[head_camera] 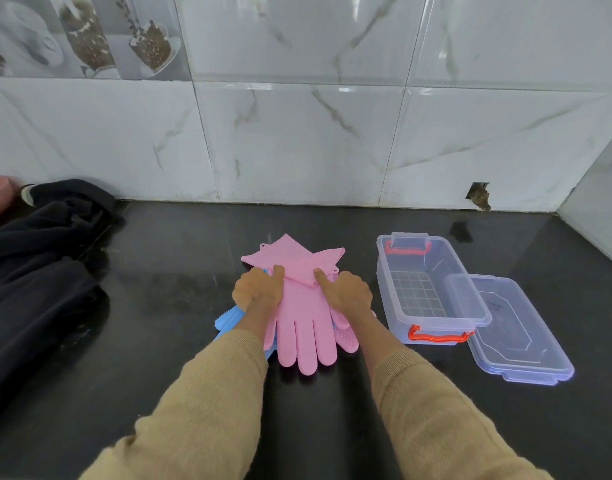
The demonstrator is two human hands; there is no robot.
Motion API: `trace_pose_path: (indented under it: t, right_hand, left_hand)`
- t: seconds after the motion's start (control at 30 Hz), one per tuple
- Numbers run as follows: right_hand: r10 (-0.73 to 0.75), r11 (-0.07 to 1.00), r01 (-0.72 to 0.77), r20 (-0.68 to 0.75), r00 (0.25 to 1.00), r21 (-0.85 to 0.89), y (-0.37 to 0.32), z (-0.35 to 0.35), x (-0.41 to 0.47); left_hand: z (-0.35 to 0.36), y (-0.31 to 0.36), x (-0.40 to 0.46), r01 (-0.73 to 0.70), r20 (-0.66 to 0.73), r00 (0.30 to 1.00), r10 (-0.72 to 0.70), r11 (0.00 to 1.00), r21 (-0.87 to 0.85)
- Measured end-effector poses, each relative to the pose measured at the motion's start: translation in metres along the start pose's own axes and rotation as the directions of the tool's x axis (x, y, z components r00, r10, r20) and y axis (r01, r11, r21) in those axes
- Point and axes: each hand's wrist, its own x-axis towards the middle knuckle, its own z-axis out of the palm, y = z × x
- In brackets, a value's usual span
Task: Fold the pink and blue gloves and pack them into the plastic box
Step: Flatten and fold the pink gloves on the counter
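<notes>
At frame centre I see pink gloves (303,327) stacked on the tabletop (159,306), fingers pointing toward me, cuffs toward the wall. My left hand (258,291) and right hand (346,292) each grip the folded cuffs; plastic box (432,289) lies right.

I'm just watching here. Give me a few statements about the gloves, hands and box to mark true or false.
1. Both hands, left hand and right hand, hold the pink gloves. True.
2. The plastic box is closed. False: it is open, and its lid lies beside it.
3. The blue gloves lie on top of the pink ones. False: they peek out from underneath.
4. The box has orange latches. True.
</notes>
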Motion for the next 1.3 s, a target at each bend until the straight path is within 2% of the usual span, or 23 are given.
trace_pose_path:
  t: [0.1, 0.27, 0.47, 1.0, 1.17, 1.3]
  right_hand:
    - [0.002, 1.0, -0.002, 0.003, 1.0, -0.029, -0.005, 0.004, 0.001]
    - [-0.02, 0.995, 0.012, 0.076, 0.997, 0.1, -0.013, 0.008, 0.003]
    - [-0.072, 0.987, 0.05, 0.143, 0.987, 0.151, -0.041, 0.02, -0.003]
    - [-0.291, 0.943, 0.212, 0.33, 0.898, 0.256, -0.193, 0.117, -0.059]
    - [-0.303, 0.951, 0.266, 0.291, 0.908, 0.16, -0.216, 0.134, -0.068]
    - [-0.282, 0.959, 0.278, 0.173, 0.944, 0.047, -0.219, 0.132, -0.069]
  left_hand:
    - [-0.003, -0.003, 0.003, -0.004, 0.012, 1.0, 0.004, 1.0, -0.007]
    - [-0.009, -0.009, 0.005, -0.006, 0.009, 1.0, 0.006, 1.0, 0.014]
    - [-0.029, -0.034, 0.013, 0.057, -0.021, 0.998, -0.057, 0.998, 0.029]
    - [-0.123, -0.193, 0.048, 0.323, -0.205, 0.934, -0.293, 0.938, 0.128]
    - [-0.132, -0.22, 0.052, 0.349, -0.238, 0.92, -0.313, 0.928, 0.129]
    - [-0.132, -0.215, 0.053, 0.327, -0.282, 0.92, -0.272, 0.93, 0.168]
